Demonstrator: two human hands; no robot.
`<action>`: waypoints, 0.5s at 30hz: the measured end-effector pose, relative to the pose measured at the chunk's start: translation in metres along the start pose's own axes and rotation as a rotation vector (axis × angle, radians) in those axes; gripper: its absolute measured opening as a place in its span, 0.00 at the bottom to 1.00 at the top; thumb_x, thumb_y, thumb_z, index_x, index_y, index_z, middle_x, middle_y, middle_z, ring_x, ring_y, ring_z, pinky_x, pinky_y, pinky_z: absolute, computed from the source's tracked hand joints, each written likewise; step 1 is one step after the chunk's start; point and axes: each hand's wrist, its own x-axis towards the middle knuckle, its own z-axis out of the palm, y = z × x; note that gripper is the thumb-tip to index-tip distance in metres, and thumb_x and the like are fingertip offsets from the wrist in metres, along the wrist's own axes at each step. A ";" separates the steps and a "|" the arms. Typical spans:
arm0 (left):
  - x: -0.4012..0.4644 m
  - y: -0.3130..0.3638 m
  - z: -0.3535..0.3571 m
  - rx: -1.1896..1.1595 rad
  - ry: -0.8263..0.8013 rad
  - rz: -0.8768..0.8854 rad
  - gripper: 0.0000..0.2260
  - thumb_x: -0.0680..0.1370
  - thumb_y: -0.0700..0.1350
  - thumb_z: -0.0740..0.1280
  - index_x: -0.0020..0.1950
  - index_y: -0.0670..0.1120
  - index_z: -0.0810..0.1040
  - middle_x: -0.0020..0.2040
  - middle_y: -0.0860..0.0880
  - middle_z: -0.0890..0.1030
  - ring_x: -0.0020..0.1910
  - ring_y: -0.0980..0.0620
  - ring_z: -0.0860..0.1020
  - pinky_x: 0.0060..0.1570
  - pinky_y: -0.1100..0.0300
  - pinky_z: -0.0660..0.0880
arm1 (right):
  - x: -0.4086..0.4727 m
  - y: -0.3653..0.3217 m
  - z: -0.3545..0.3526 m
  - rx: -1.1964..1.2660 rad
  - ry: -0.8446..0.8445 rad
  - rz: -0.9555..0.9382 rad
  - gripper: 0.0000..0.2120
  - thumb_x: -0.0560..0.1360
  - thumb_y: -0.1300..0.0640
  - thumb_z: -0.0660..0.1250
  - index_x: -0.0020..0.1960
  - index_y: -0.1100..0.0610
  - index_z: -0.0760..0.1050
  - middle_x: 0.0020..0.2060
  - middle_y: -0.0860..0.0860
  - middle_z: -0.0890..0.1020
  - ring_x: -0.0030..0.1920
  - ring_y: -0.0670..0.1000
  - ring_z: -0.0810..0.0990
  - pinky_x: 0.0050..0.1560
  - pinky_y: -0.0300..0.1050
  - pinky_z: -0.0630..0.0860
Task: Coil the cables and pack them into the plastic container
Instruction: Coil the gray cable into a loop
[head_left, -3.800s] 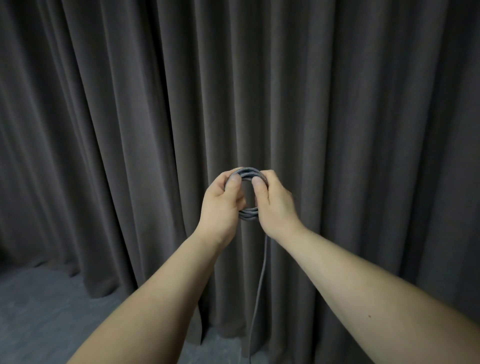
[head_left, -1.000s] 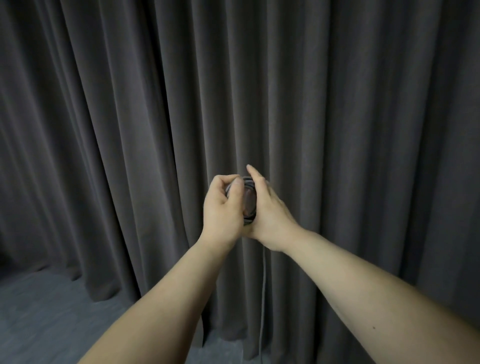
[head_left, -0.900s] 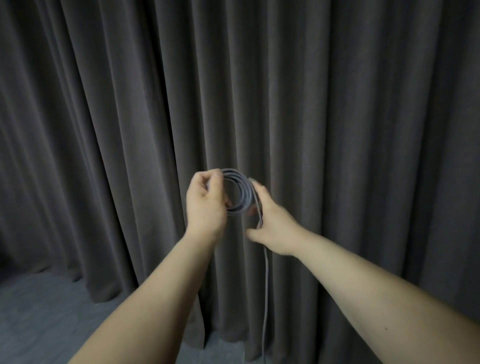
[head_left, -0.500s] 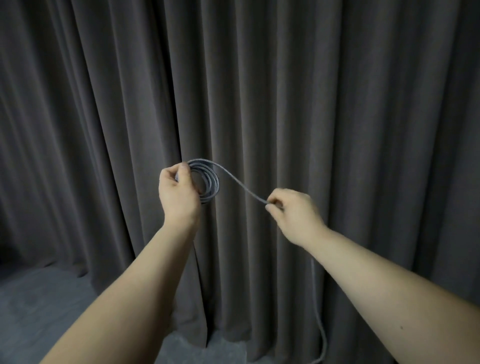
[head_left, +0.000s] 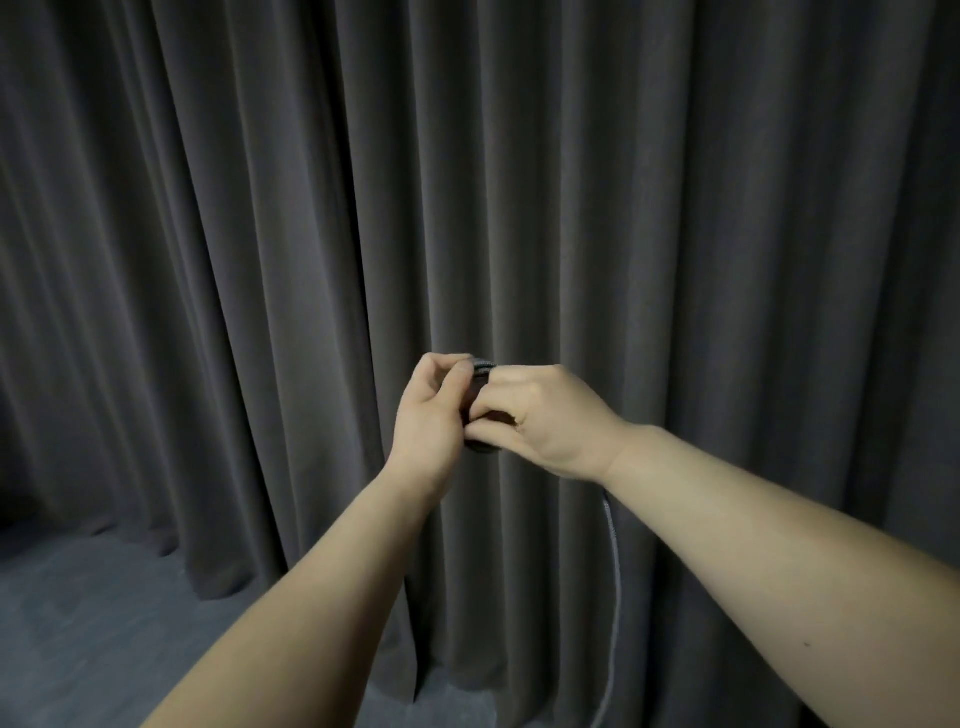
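Right hand (head_left: 545, 415) back at coil (head_left: 480, 366) after pulling slack; another loop laid on. Both hands clamped on coil, left hand (head_left: 431, 410) pinching top. Tail (head_left: 615, 571) hangs below grip: more winding req'd.

2 bare, sleeveless forearms (head_left: 779, 561)

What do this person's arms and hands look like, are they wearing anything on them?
Both forearms are bare up to the frame edge: no sleeves, gloves, watch, bracelets or rings show. The left hand and the right hand have short, unpainted nails where visible. The right forearm has a small dark mark near the lower right of the picture.
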 end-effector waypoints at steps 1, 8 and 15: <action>0.001 0.000 0.001 -0.024 -0.001 -0.010 0.07 0.82 0.42 0.61 0.47 0.45 0.76 0.39 0.49 0.80 0.41 0.52 0.78 0.44 0.54 0.76 | -0.001 0.000 0.002 0.031 0.070 0.038 0.13 0.70 0.46 0.66 0.38 0.56 0.80 0.34 0.50 0.80 0.34 0.53 0.79 0.34 0.50 0.78; -0.007 -0.003 0.007 0.031 -0.039 -0.043 0.15 0.84 0.47 0.55 0.48 0.41 0.77 0.37 0.46 0.78 0.31 0.53 0.74 0.32 0.60 0.73 | 0.002 0.012 0.001 0.172 0.159 0.599 0.25 0.54 0.33 0.72 0.29 0.54 0.69 0.23 0.48 0.74 0.29 0.50 0.72 0.34 0.49 0.74; 0.005 -0.016 -0.019 0.133 0.146 0.088 0.11 0.82 0.48 0.59 0.45 0.45 0.78 0.40 0.48 0.80 0.41 0.51 0.78 0.44 0.52 0.74 | -0.012 0.022 0.007 0.805 -0.189 0.691 0.12 0.70 0.67 0.72 0.40 0.56 0.71 0.26 0.50 0.76 0.26 0.48 0.73 0.29 0.41 0.70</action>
